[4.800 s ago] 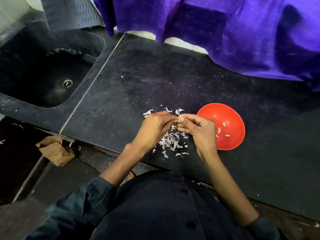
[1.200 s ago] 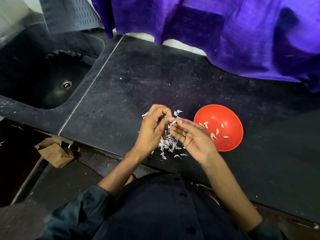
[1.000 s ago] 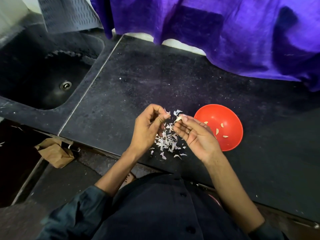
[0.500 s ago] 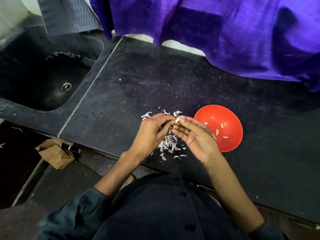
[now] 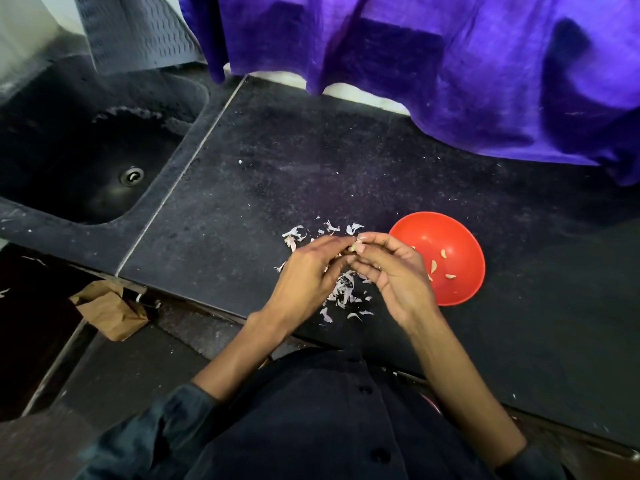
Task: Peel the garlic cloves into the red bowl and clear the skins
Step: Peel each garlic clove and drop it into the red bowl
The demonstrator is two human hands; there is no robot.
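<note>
Black stone forms the whole work surface: at far left a dark recessed sink basin (image 5: pixel 86 161) with a round metal drain (image 5: pixel 132 176), then a flat speckled black countertop (image 5: pixel 346 174) running to the right. Below the counter edge at left lies a crumpled brown paper bag (image 5: pixel 107 308). A grey textured mat (image 5: pixel 138 29) hangs at upper left, beside a purple draped cloth (image 5: pixel 450 64) that covers the back of the counter. Near the front edge of the counter, a scatter of pale papery garlic skins (image 5: pixel 341 292) lies under and around the hands. The left hand (image 5: pixel 308 275) has its fingers curled, its fingertips meeting those of the right hand (image 5: pixel 391 271) above the skins; both pinch one small pale garlic clove (image 5: pixel 355 247) between them. The clove is held in the air, just left of the bowl, not touching the counter. Just right of the right hand sits a round red plastic bowl (image 5: pixel 460 237), partly hidden by that hand, with a few peeled garlic cloves (image 5: pixel 443 253) lying loose inside. Dark rolled sleeves show at the bottom.
</note>
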